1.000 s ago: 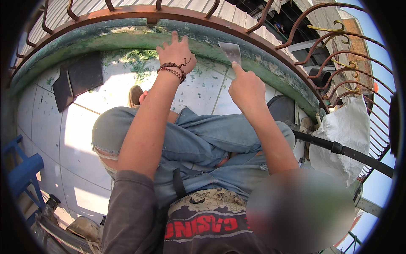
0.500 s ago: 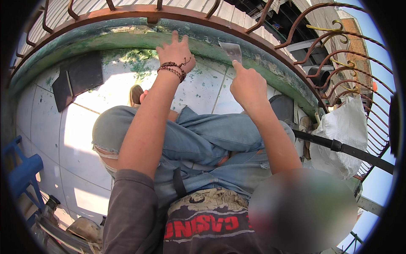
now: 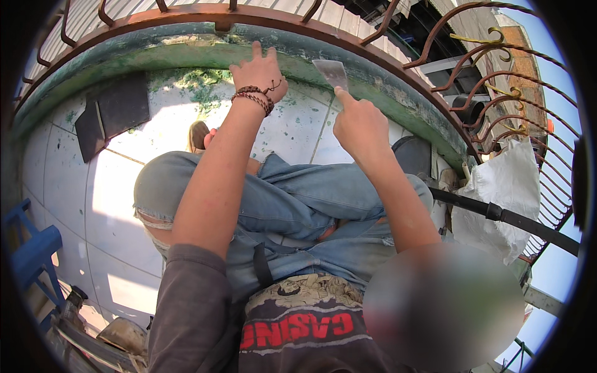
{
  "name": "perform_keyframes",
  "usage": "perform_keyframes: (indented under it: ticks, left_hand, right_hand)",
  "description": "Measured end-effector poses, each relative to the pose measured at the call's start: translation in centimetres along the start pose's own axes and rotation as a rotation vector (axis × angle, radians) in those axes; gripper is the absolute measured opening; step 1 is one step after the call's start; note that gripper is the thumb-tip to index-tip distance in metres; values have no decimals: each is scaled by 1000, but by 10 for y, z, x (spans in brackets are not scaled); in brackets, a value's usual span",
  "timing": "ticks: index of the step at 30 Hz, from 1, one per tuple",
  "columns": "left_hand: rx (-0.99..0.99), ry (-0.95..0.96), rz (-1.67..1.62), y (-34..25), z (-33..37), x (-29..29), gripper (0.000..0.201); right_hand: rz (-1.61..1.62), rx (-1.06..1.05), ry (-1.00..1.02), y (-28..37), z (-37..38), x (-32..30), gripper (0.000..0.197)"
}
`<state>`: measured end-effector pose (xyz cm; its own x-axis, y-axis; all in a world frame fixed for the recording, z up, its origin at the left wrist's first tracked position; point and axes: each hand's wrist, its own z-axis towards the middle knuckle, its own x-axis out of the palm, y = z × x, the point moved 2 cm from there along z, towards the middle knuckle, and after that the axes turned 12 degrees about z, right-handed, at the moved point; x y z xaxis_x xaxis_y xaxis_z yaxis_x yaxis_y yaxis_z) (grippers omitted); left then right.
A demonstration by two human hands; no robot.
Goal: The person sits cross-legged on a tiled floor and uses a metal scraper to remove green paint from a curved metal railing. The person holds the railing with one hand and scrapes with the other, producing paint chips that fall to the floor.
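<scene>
My right hand (image 3: 362,127) grips a paint scraper (image 3: 331,73) by its handle, which is hidden in the fist. One finger lies along the scraper, and its flat metal blade points at the low green wall (image 3: 298,65). Whether the blade touches the wall I cannot tell. My left hand (image 3: 258,76), with braided bracelets at the wrist, is spread with its fingertips at the same wall, left of the scraper. The wall's paint is worn and patchy, dark on top and lighter green below.
Green paint flakes (image 3: 208,93) litter the white tiled floor (image 3: 112,205). A dark bent sheet (image 3: 121,109) lies at the left. Along the wall's top runs a brown metal railing (image 3: 273,13). A white sack (image 3: 497,196) and a black pole (image 3: 528,227) are at the right, a blue frame (image 3: 37,252) at the left.
My right hand and the scraper have shifted slightly left along the wall. The left hand stays in nearly the same place.
</scene>
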<state>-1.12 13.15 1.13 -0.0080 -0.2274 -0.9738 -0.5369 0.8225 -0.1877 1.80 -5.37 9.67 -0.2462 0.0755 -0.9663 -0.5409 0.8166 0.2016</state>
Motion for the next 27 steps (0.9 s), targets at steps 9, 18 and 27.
perform_keyframes:
  ticks: [9,18,27]
  left_hand:
    - [-5,10,7,1,1,1,66]
    - [-8,30,-30,7,0,-5,64]
    - [-68,24,-61,7,-5,-3,64]
  right_hand:
    - [-32,-13,33,-6,-1,4,53]
    - [-49,-85,48,-40,-3,-5,53]
    - [-20,-143,63,-2,9,1,55]
